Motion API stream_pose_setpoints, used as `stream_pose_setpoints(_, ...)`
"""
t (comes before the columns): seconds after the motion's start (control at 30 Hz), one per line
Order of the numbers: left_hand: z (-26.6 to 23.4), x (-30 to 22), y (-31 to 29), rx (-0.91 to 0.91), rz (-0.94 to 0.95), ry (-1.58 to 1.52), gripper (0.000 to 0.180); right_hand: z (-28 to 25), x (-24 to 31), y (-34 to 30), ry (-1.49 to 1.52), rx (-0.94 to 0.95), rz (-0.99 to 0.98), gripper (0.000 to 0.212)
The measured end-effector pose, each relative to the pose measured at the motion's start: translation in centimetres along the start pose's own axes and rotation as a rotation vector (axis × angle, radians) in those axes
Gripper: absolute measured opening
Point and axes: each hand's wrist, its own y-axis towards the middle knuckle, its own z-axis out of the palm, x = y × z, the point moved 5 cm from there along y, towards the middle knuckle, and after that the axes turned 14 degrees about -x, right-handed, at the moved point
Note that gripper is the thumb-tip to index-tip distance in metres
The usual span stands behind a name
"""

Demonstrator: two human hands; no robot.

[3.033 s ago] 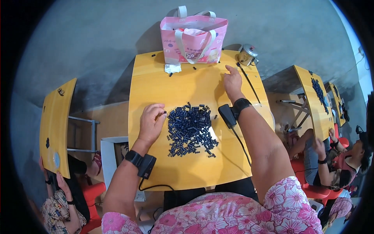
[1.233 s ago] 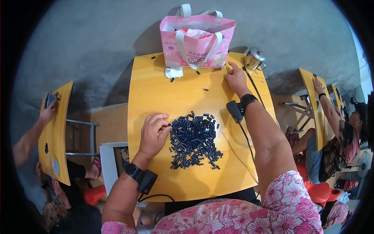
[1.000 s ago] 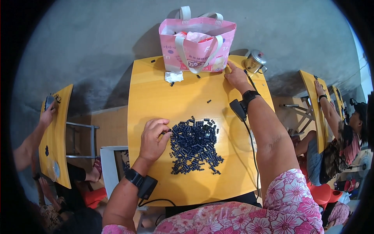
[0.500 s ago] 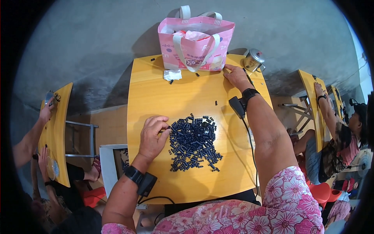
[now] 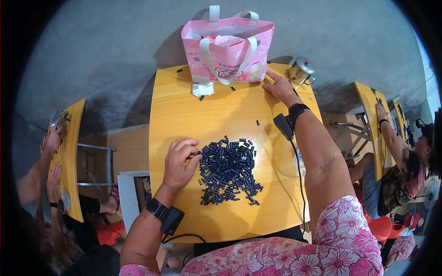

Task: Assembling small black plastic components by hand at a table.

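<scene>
My left hand (image 5: 181,162) is closed at the left edge of a heap of small black cylindrical parts (image 5: 228,172). A small black part (image 5: 199,153) shows at its thumb and fingertips, seemingly pinched there. At the far right of the table, my right hand (image 5: 282,88) is open, thumb and index finger apart. Its fingertips are at the lower right corner of a pink tote bag (image 5: 225,57) with white handles; whether they press on it I cannot tell. Red and white packaging shows inside the bag. Each wrist wears a black strap with a cabled box.
A lidded metal mug (image 5: 301,70) stands right of the bag on the yellow table (image 5: 184,115). A crumpled white tissue (image 5: 203,89) and a few stray black parts lie near the bag. A white box (image 5: 129,195) is below the table's left edge. Other people work at side tables.
The pink bag has shifted slightly left, and a gap shows between its right side and the mug. My right index finger reaches further along the bag's corner. My left hand has barely moved.
</scene>
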Motion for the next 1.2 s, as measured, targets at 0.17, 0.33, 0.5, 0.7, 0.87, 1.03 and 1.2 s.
stream_pose_setpoints(0.17,-0.1,0.1,-0.3,-0.001,-0.009,0.010,0.014,-1.0,3.3,-0.9,-0.156,0.167,0.008,0.055)
stream_pose_setpoints(0.33,0.0,0.1,-0.2,0.001,-0.017,0.009,0.014,-1.9,4.4,-1.9,-0.240,0.255,-0.026,0.042)
stream_pose_setpoints(0.5,0.0,0.5,-0.1,-0.017,0.008,0.004,0.014,-1.5,3.2,-2.2,-0.140,0.220,-0.016,0.039)
stream_pose_setpoints(0.7,-0.1,0.5,-0.3,-0.028,-0.001,0.003,0.015,-0.4,1.9,-2.7,0.024,-0.052,0.024,0.060)
stream_pose_setpoints(0.87,-0.1,0.5,-0.3,-0.031,0.002,0.001,0.015,-0.2,3.1,-3.0,0.054,-0.046,-0.096,0.038)
stream_pose_setpoints(1.03,-0.1,0.3,-0.3,-0.031,0.001,-0.003,0.014,-0.3,3.0,-2.6,0.029,-0.005,0.078,0.040)
stream_pose_setpoints(1.2,0.0,0.4,-0.3,-0.024,-0.006,0.005,0.015,-0.1,2.9,-2.6,0.079,-0.024,0.167,0.038)
